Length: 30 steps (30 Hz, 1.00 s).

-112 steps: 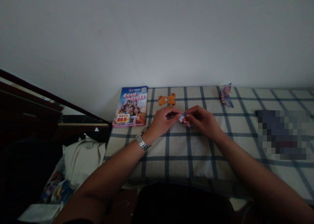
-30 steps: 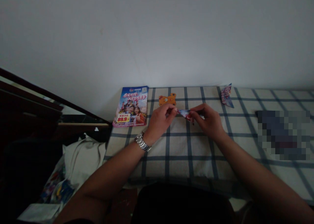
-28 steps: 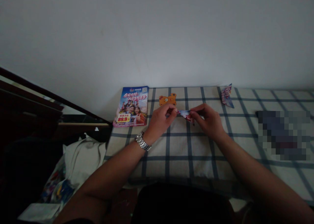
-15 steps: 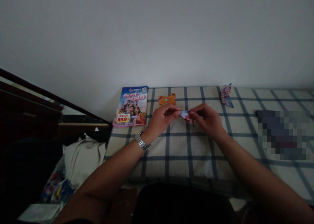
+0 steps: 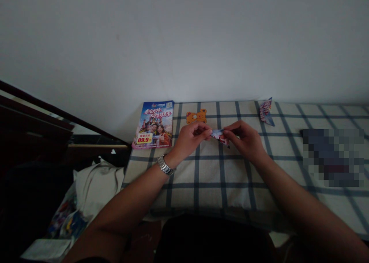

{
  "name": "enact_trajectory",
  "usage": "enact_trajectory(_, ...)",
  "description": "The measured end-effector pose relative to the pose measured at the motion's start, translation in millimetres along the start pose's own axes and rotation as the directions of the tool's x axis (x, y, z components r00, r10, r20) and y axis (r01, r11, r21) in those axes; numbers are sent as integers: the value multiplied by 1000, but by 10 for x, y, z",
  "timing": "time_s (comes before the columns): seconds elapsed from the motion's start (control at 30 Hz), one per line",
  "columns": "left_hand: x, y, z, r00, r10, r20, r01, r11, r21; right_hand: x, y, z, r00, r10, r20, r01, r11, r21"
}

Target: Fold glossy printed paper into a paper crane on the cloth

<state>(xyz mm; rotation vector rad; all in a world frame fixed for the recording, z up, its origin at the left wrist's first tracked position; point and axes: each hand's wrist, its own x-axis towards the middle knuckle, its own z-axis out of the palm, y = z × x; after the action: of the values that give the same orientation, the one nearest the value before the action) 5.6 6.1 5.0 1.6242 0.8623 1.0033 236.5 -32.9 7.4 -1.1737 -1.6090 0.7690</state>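
Between my two hands is a small folded piece of printed paper (image 5: 220,136), blue, white and red, held above the checked cloth. My left hand (image 5: 193,138), with a metal watch at the wrist, pinches its left end between thumb and fingers. At the right end, my right hand (image 5: 244,139) pinches it the same way. Just behind my left hand lies an orange bear-shaped piece (image 5: 196,116). Farther left is a stack of printed flyers (image 5: 154,124) with a castle picture. A second folded printed paper (image 5: 266,112) rests near the wall at the right.
The checked cloth (image 5: 184,193) covers the surface up to the white wall (image 5: 201,44). A dark pixelated object (image 5: 331,157) lies at the right. Left of the edge, lower down, are a white bag (image 5: 98,186) and a dark wooden frame (image 5: 31,128).
Both hands stay almost in place, still gripping the folded paper. A little more of the paper's lower right side shows now. Nothing else has visibly moved.
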Motion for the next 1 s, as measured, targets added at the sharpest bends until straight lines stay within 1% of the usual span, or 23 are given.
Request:
enact_trajectory(0.13, -3, -7, -1, 1000, -19, -3, 18, 997, -73, 6, 35, -10, 1000, 17, -13, -17, 1000, 4)
enact_trajectory(0.27, -4, 1, -13, 999, -23, 23, 25, 995, -101, 3, 78, -13, 999, 33, -20, -33, 999, 25)
enact_trajectory(0.4, -3, 0, -11, 1000, 10, 23, -9, 997, -74, 7, 71, -16, 999, 29, -20, -28, 999, 21)
enact_trajectory(0.6, -10, -38, -15, 997, 60, 51, -61, 998, 29, 26, 42, -18, 999, 44, -27, -44, 999, -8)
enact_trajectory(0.7, -23, -38, -28, 995, 85, 59, -91, 989, 117, 24, 57, -20, 999, 48, 21, -47, 999, -26)
enact_trajectory(0.83, -36, -14, -17, 988, 99, 115, -123, 967, 225, 9, 67, -20, 991, 14, 134, -3, 997, -80)
enact_trajectory(0.9, -37, -1, -1, 985, 103, 140, -136, 958, 253, 5, 57, -17, 986, -4, 167, 23, 993, -114)
enact_trajectory(1.0, -36, 16, 23, 983, 95, 158, -133, 958, 253, 5, 35, -9, 983, -15, 180, 39, 990, -134)
